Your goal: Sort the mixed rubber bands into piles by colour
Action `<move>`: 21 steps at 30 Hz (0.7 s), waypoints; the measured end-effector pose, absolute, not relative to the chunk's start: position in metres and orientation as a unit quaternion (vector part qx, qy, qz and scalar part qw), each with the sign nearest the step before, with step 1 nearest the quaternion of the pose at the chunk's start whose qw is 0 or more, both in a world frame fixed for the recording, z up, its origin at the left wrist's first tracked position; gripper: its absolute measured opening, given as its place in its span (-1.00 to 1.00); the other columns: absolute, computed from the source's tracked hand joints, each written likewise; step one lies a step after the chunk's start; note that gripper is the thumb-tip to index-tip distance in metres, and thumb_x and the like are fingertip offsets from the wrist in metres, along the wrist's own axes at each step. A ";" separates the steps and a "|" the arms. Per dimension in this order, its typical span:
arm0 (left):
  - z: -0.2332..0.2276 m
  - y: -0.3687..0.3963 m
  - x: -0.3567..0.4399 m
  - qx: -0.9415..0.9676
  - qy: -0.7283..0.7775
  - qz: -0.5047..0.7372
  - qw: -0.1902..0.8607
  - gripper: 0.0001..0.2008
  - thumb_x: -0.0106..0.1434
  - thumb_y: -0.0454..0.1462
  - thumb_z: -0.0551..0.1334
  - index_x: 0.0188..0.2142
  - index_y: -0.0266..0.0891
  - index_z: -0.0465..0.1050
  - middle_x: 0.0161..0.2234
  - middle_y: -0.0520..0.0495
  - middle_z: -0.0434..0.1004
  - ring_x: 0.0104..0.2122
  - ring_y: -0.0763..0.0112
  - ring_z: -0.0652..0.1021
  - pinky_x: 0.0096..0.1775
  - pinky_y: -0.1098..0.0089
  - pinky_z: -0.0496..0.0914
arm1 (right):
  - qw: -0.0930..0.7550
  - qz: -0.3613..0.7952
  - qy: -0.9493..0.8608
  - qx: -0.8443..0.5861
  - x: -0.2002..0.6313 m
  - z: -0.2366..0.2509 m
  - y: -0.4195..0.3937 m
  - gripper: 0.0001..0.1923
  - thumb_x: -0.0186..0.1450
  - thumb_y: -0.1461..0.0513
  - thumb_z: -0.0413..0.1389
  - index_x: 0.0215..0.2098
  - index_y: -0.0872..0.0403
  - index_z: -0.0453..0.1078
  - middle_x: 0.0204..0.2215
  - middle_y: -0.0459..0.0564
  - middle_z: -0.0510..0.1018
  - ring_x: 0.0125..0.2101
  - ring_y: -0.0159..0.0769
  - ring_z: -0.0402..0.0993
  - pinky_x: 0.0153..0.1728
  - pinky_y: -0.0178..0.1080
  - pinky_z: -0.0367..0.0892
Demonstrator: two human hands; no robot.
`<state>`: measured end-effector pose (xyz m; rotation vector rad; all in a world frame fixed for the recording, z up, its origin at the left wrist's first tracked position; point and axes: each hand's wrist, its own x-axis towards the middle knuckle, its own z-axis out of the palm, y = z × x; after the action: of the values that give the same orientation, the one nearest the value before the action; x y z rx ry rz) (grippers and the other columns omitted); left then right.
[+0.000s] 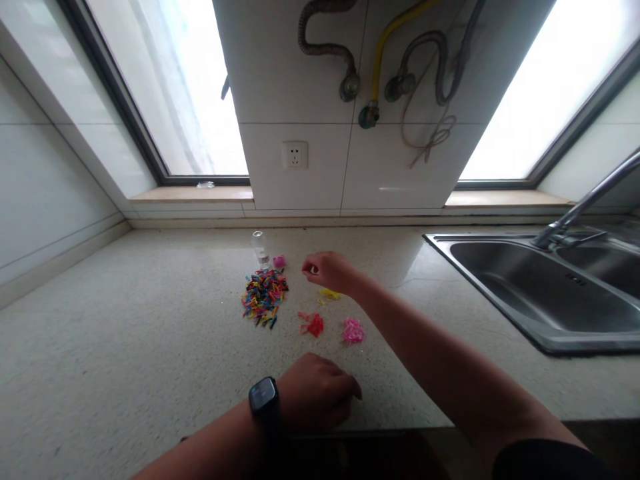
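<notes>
My right hand (327, 270) hovers over the counter, its fingers curled into a pinch; anything between the fingertips is too small to make out. Below it lie a small yellow heap (329, 294), a red heap (313, 324) and a pink heap (353, 331) of what look like little elastic bands. To its left is a larger mixed-colour pile (264, 295) of similar small pieces. My left hand (320, 390), with a black watch on the wrist, rests closed near the counter's front edge, apart from the heaps, with nothing seen in it.
A clear container (260, 250) stands behind the mixed pile, beside a small pink object (279, 261). At right, a steel sink (500, 293) with a faucet (585, 200) is set into the speckled counter (150, 333). A socket (295, 155) and hoses are on the wall behind.
</notes>
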<state>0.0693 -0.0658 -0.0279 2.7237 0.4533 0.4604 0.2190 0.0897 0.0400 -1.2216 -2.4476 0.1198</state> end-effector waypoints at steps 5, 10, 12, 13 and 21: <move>-0.028 -0.067 0.069 0.959 0.166 0.154 0.168 -0.77 0.20 -0.37 0.16 -0.15 -0.12 0.45 -0.36 0.05 0.61 -0.40 0.37 0.58 -0.35 0.41 0.34 | 0.307 0.074 -0.825 -0.469 0.295 0.046 0.068 -0.89 0.27 0.22 0.16 -0.29 0.06 0.52 -0.45 -0.08 0.59 -0.47 -0.40 0.44 -0.37 -0.34 0.25; -0.029 -0.067 0.072 0.961 0.160 0.158 0.160 -0.75 0.15 -0.38 0.18 -0.17 -0.13 0.43 -0.39 0.06 0.59 -0.43 0.39 0.56 -0.40 0.40 0.29 | 0.392 0.138 -0.747 -0.519 0.348 0.009 0.045 -0.85 0.29 0.15 0.14 -0.30 0.07 0.48 -0.49 -0.09 0.55 -0.56 -0.41 0.36 -0.48 -0.33 0.28; -0.031 -0.066 0.072 0.961 0.159 0.161 0.159 -0.75 0.14 -0.38 0.18 -0.17 -0.13 0.41 -0.40 0.07 0.59 -0.44 0.39 0.54 -0.42 0.39 0.26 | 0.398 0.135 -0.744 -0.520 0.357 -0.005 0.040 -0.86 0.28 0.17 0.13 -0.33 0.07 0.46 -0.52 -0.08 0.52 -0.55 -0.39 0.36 -0.48 -0.33 0.28; -0.032 -0.066 0.071 0.961 0.159 0.162 0.160 -0.75 0.13 -0.38 0.18 -0.17 -0.13 0.41 -0.40 0.07 0.58 -0.44 0.39 0.54 -0.42 0.39 0.25 | 0.396 0.125 -0.749 -0.516 0.359 -0.009 0.040 -0.88 0.28 0.19 0.13 -0.34 0.07 0.46 -0.51 -0.08 0.51 -0.53 -0.39 0.36 -0.46 -0.32 0.28; -0.028 -0.067 0.071 0.958 0.158 0.164 0.177 -0.75 0.16 -0.39 0.15 -0.16 -0.13 0.40 -0.42 0.07 0.57 -0.45 0.38 0.53 -0.41 0.37 0.24 | 0.335 0.057 -0.809 -0.479 0.361 -0.016 0.044 -0.96 0.26 0.27 0.14 -0.33 0.05 0.45 -0.48 -0.09 0.47 -0.47 -0.39 0.35 -0.39 -0.32 0.24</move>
<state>0.0705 -0.0670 -0.0279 2.7110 0.4467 0.4648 0.3613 0.0439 -0.0156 -1.2508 -2.1111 0.1498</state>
